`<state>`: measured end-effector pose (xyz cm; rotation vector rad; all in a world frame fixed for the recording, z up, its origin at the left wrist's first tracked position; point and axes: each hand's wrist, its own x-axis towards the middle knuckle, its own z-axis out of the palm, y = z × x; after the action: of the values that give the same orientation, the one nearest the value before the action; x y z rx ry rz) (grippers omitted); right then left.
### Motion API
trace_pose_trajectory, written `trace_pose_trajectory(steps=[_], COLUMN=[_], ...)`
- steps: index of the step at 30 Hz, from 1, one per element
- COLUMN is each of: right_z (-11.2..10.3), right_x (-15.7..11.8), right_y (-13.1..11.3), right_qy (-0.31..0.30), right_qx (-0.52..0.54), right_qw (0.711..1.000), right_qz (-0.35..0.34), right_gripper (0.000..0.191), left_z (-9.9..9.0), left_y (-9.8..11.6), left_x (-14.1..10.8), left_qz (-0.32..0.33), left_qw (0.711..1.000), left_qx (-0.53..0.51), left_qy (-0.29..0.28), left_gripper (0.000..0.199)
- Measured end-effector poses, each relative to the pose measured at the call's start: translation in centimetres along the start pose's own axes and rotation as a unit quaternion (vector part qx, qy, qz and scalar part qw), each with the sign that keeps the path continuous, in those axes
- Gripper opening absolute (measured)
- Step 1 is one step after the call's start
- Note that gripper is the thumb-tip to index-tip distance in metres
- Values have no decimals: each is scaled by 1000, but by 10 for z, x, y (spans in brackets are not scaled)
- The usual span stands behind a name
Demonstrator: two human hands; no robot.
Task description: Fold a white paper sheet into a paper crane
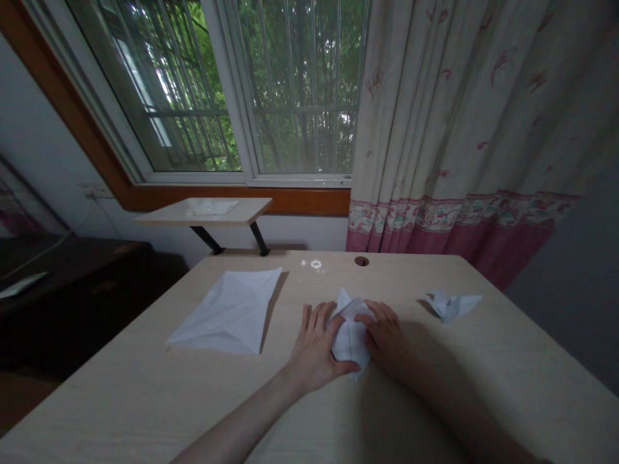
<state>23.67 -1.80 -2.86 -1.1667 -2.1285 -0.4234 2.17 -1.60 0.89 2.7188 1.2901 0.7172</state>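
A folded white paper [349, 343] sits on the tabletop [145, 399], pointed at its far and near ends, with a line I can see down its middle. The left hand [314, 351] spans one side, thumb and fingers spread apart; the right hand [387, 338] curls over the other side, fingers bent. Both have hold of the paper.

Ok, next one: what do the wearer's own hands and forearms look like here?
The ungloved left hand and ungloved right hand show no visible rings or watches. The slender left forearm is bare, with no sleeve in view; the shadowed right forearm looks bare too, though dimmer.
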Motion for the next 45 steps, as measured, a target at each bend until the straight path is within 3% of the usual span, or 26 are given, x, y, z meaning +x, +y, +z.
trace_pose_trajectory(steps=[9,22,29,45], right_z=[3,4,6,-6], right_x=[-2,-2,-3,5], right_y=[5,2,3,-5], right_qy=[-25,-39,-40,6], right_qx=[27,27,16,-30], right_qw=[999,999,999,999], right_qz=[-12,27,21,26], right_gripper=[48,45,43,32], left_z=[2,10,6,5], left_y=[-1,-5,0,3], left_x=[0,0,1,3], left_qz=[-11,-25,-13,-49], left_qw=[1000,999,1000,998], left_qx=[-18,-28,-4,25], left_qy=[-11,-13,14,35], left_gripper=[85,91,59,72])
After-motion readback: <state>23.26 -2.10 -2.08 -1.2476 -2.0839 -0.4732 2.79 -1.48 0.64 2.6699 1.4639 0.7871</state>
